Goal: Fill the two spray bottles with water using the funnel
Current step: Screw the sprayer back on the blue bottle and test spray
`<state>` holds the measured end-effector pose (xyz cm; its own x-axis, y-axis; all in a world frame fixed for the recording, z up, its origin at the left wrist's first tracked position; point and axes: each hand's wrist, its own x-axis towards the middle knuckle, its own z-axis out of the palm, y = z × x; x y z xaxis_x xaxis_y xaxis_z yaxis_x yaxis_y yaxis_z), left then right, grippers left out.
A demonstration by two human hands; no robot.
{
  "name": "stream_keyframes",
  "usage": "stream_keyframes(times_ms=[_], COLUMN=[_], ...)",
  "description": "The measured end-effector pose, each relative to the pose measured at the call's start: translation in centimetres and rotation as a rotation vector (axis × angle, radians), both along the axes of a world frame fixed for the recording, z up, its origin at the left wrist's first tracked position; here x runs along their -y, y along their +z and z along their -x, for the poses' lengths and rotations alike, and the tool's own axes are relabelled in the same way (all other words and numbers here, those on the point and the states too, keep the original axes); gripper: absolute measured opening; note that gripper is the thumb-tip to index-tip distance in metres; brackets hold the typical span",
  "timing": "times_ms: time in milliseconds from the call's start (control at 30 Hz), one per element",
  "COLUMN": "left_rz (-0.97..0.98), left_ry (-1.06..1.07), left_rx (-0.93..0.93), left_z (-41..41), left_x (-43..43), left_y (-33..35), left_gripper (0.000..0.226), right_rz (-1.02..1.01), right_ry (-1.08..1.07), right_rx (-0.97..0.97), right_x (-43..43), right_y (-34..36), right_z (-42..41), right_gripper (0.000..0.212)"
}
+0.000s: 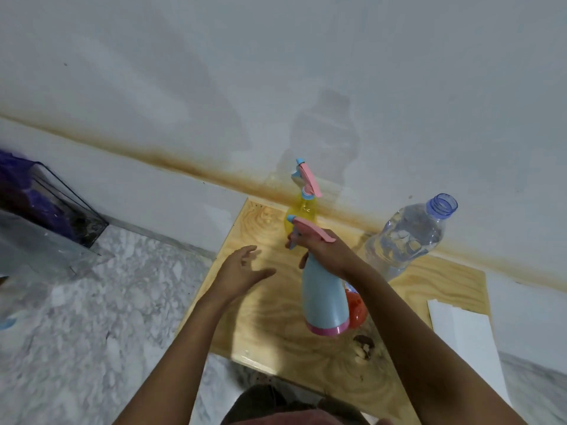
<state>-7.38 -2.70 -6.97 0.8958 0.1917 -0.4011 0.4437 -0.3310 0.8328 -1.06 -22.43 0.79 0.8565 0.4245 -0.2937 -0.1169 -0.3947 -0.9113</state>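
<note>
Right hand fingers gripped blue spray bottle neck, left hand fingers spread; funnel below fingers unused, filling looked unstarted.

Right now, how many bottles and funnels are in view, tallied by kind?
Spray bottles: 2, the blue spray bottle and the yellow spray bottle
Water bottle: 1
Orange funnel: 1, partly hidden
Total: 4

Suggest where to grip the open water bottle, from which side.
Probably wrap the water bottle at mid-body from the near side: the wall is close behind, and with cap off and water inside it should stay upright. The left hand is free; the right hand grips the blue spray bottle.
</note>
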Motion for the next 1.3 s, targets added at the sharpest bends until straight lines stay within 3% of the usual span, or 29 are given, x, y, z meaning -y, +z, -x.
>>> stream_keyframes(times_ms=[233, 400, 533, 733, 1100, 1300], left_rz=[-0.528, -0.681, -0.702, -0.688, -0.677, -0.678], left_ry=[-0.127, -0.253, -0.274, -0.259, -0.236, -0.227], left_rx=[-0.167, -0.216, -0.225, -0.215, -0.211, -0.205], left_z=[-2.1, -2.0, -2.0, -2.0, -2.0, -2.0], left_x=[-0.7, -0.8, -0.8, -0.8, -0.6, -0.6], left_y=[-4.8, -6.0, -6.5, -6.5, -6.4, -6.6], left_gripper=[0.091, 0.101, 0.104, 0.103, 0.103, 0.104], right_rz=[0.131, 0.163, 0.204, 0.246, 0.297, 0.332], right_ry=[-0.033, -0.028, -0.004, 0.031, 0.042, 0.004], right_rx=[-0.143, -0.215, -0.264, -0.303, -0.353, -0.286], right_x=[-0.6, -0.8, -1.0, -1.6, -2.0, -2.1], right_y=[-3.0, -4.5, -5.5, -5.9, -7.0, -6.8], right_z=[-0.7, -1.6, -2.5, -3.2, -3.8, -3.4], right_gripper=[0.025, 0.027, 0.032, 0.018, 0.041, 0.049])
